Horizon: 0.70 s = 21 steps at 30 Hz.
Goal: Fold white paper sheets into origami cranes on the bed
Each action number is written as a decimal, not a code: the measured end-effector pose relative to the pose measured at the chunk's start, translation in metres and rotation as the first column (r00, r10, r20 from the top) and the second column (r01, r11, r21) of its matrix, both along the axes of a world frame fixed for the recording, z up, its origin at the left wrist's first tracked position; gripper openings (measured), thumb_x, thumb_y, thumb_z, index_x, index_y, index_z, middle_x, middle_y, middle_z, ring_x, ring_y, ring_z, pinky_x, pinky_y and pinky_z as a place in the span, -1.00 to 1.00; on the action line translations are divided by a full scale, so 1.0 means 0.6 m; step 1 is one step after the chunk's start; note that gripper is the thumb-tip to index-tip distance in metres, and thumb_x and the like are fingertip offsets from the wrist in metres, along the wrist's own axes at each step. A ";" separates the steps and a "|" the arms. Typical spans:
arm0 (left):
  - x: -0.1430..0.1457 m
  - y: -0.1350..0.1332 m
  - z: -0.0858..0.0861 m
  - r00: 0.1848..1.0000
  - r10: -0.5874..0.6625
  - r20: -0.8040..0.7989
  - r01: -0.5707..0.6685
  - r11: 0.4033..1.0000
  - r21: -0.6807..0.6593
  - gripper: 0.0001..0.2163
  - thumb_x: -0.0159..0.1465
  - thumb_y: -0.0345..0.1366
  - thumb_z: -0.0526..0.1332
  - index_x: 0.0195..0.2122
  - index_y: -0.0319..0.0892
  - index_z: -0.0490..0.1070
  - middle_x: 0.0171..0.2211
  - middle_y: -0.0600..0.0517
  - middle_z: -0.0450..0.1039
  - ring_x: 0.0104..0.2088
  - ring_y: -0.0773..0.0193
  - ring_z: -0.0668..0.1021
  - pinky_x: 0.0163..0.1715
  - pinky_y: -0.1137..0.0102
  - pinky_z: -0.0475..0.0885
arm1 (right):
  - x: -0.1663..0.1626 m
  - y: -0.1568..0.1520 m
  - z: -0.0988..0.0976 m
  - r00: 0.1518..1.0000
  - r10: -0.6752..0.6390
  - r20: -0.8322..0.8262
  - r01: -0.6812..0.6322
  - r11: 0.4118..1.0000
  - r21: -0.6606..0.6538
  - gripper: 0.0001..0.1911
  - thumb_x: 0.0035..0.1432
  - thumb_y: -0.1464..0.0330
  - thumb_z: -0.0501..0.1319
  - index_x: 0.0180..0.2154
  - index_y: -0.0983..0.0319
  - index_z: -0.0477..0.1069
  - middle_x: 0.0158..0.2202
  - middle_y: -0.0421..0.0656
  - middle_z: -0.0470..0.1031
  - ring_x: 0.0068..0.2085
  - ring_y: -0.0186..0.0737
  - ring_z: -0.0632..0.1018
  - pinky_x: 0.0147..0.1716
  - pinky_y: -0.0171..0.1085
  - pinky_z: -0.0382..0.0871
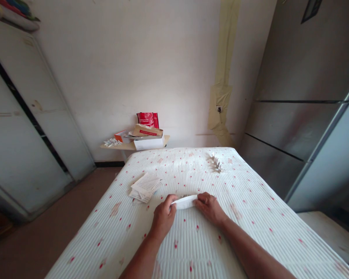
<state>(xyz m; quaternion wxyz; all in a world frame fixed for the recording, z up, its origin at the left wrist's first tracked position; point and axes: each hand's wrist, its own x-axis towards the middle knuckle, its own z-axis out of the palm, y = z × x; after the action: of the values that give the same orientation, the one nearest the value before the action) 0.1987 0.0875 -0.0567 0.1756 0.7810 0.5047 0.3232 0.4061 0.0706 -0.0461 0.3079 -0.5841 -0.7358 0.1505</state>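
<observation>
A narrow folded strip of white paper [186,202] is stretched between my two hands, just above the patterned bed cover. My left hand [164,217] pinches its left end between thumb and fingers. At the other end, my right hand [211,207] is closed on the paper the same way. To the left of my hands lies a small stack of printed paper sheets [145,186]. Farther off on the right, a small piece of interlocked folded paper [216,163] with pointed tips rests on the cover.
A white cover [209,248] with red flecks spreads under my arms. Beyond it, a small table [128,146] bears a white box [149,144], a red bag [148,119] and a pile of white folded pieces [113,142]. A grey refrigerator [285,116] stands right, a cabinet [31,116] left.
</observation>
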 end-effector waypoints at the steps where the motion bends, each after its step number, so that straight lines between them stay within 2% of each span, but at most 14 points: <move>1: 0.001 0.001 -0.001 1.000 0.016 0.013 -0.016 1.000 -0.012 -0.72 0.20 -0.34 -0.03 -0.07 -0.09 0.28 -0.24 0.05 0.47 -0.22 0.31 0.49 -0.21 0.46 0.32 | -0.004 0.003 -0.003 0.999 -0.049 0.005 0.050 0.999 -0.007 -0.70 0.16 0.31 0.02 -0.57 0.23 0.33 -0.54 -0.22 0.35 -0.43 -0.30 0.39 -0.43 -0.36 0.18; 5: 0.006 0.002 0.001 0.996 0.091 0.013 -0.090 0.994 -0.056 -0.54 0.17 -0.31 0.02 0.13 -0.06 0.09 -0.21 0.04 0.46 -0.18 0.26 0.48 -0.16 0.39 0.32 | -0.020 0.010 -0.011 0.975 -0.191 0.117 0.186 0.981 0.054 -0.78 0.12 0.39 0.06 -0.55 0.23 0.33 -0.44 -0.14 0.39 -0.30 -0.22 0.37 -0.32 -0.30 0.19; 12: 0.008 0.006 0.010 0.995 0.098 -0.013 -0.099 0.992 -0.081 -0.51 0.17 -0.35 0.01 0.16 -0.10 0.04 -0.27 0.05 0.45 -0.19 0.29 0.46 -0.11 0.36 0.28 | -0.034 0.005 -0.010 0.923 -0.224 0.312 0.213 0.975 0.070 -0.84 0.16 0.42 0.03 -0.38 0.25 0.37 -0.24 -0.02 0.38 -0.15 -0.07 0.32 -0.23 -0.16 0.16; 14: 0.010 0.009 0.009 0.991 0.110 -0.072 -0.116 0.990 -0.075 -0.53 0.18 -0.34 0.02 0.14 -0.06 0.08 -0.28 0.07 0.45 -0.20 0.29 0.45 -0.12 0.36 0.27 | -0.036 0.005 -0.011 0.898 -0.244 0.365 0.228 0.970 0.088 -0.84 0.17 0.43 0.03 -0.35 0.25 0.37 -0.23 -0.03 0.38 -0.15 -0.08 0.32 -0.23 -0.17 0.14; 17: 0.016 0.015 0.005 0.973 0.126 -0.195 -0.139 0.989 -0.057 -0.63 0.20 -0.37 0.02 0.05 -0.01 0.25 -0.24 0.07 0.46 -0.16 0.28 0.42 -0.12 0.37 0.24 | -0.039 0.006 -0.014 0.862 -0.274 0.427 0.245 0.962 0.123 -0.85 0.17 0.43 0.03 -0.34 0.25 0.37 -0.24 -0.07 0.38 -0.16 -0.10 0.32 -0.25 -0.19 0.13; 21: 0.022 0.017 0.004 0.952 0.110 -0.285 -0.123 0.992 -0.027 -0.66 0.20 -0.43 0.03 -0.04 0.04 0.36 -0.19 0.09 0.46 -0.13 0.28 0.40 -0.13 0.39 0.22 | -0.039 0.007 -0.014 0.843 -0.289 0.453 0.252 0.957 0.142 -0.85 0.17 0.41 0.04 -0.34 0.25 0.38 -0.25 -0.09 0.39 -0.17 -0.12 0.32 -0.27 -0.21 0.12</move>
<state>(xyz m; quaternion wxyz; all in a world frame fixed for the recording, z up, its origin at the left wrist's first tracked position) 0.2122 0.0977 -0.0545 0.0996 0.7840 0.5769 0.2065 0.3825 0.0748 -0.0547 0.1612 -0.6886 -0.7037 -0.0685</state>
